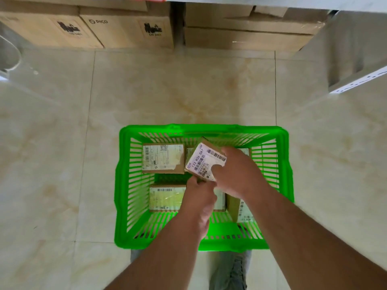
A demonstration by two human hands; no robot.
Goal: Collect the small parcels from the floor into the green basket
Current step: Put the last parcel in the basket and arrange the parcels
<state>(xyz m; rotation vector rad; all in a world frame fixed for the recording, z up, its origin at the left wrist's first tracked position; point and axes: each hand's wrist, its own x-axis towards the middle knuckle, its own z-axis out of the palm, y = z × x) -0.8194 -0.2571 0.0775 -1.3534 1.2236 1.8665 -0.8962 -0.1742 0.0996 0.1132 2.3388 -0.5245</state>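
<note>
Fingers point(217, 170) of your right hand point(240, 174) and left hand point(201, 197) clamp the small labelled cardboard parcel point(204, 159) over the green slatted plastic basket point(123, 185); lower it flat, then release.

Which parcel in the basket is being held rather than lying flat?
The tilted parcel labelled "133 R06 0A7", gripped by both hands; the others lie flat in the green basket.

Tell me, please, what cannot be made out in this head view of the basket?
- Far-right parcel in the green plastic basket: hidden behind the right hand.
- Near-centre parcel: partly under the left hand.
- Fine print on the held white-labelled cardboard parcel: too small.
- Brown cardboard cartons: cut off by top edge.
</note>
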